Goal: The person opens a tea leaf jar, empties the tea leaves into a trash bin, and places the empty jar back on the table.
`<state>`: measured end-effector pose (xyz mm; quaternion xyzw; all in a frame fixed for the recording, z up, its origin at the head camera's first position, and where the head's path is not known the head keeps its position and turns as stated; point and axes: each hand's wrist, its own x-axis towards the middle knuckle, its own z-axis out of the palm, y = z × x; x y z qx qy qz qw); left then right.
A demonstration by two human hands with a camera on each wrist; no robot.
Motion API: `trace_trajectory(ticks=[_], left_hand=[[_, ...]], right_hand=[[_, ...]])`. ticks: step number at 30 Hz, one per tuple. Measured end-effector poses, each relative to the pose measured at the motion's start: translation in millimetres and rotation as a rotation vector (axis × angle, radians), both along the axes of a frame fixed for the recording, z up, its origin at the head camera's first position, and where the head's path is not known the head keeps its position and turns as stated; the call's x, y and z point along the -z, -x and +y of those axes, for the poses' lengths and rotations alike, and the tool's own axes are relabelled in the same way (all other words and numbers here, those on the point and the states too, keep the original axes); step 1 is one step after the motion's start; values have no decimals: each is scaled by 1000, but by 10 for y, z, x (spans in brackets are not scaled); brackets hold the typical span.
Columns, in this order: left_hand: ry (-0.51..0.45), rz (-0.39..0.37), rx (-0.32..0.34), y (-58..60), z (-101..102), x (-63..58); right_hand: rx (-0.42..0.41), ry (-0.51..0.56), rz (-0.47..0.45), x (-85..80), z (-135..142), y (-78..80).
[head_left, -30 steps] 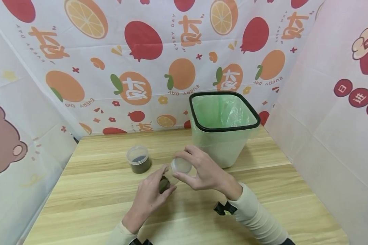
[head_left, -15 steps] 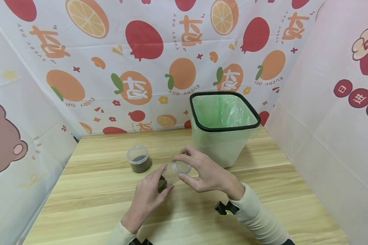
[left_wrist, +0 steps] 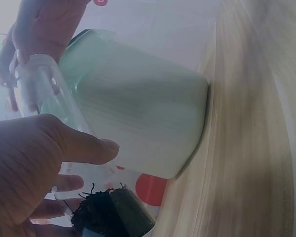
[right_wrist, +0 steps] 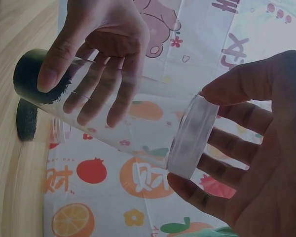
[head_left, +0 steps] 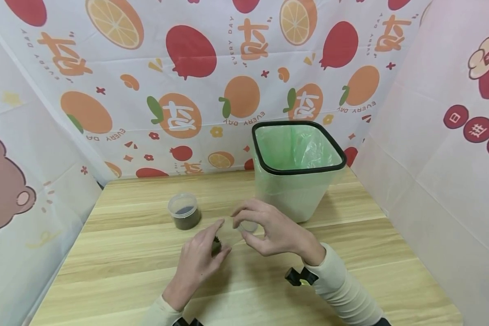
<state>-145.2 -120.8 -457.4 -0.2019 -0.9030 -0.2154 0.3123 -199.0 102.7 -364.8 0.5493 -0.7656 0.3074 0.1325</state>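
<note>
Your left hand (head_left: 197, 258) grips a clear jar (right_wrist: 135, 121); your right hand (head_left: 269, 228) grasps the lid (right_wrist: 193, 138) at its mouth. Beyond them stand a tub (head_left: 186, 218), left, and a bin (head_left: 295, 194), right.

The jar (right_wrist: 145, 133) I hold looks like clear, glossy plastic, its lid (right_wrist: 192, 138) cloudier, the dark shreds (left_wrist: 101, 212) inside rough. Near the far edge of my smooth, wood-grained surface (head_left: 126, 267) stands a see-through plastic tub (head_left: 184, 216). Towards the far right corner, a smooth plastic bin (head_left: 299, 203) has a black rim (head_left: 301, 172) and a shiny, crinkled plastic-film liner (head_left: 309, 149).
</note>
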Motion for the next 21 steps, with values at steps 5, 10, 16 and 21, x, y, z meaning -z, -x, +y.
trace_trajectory(ticks=[5,10,16,21], left_hand=[[11,10,-10,-7,2,10],[28,19,-8,-8,12,25],[33,-1,-21,-22,30,42],[23,0,-23,-23,28,54]], right_hand=[[-17,50,-1,1,-12,5],[7,145,-17,17,-35,39],[43,202,-12,52,-46,72],[163,149,28,64,-16,74]])
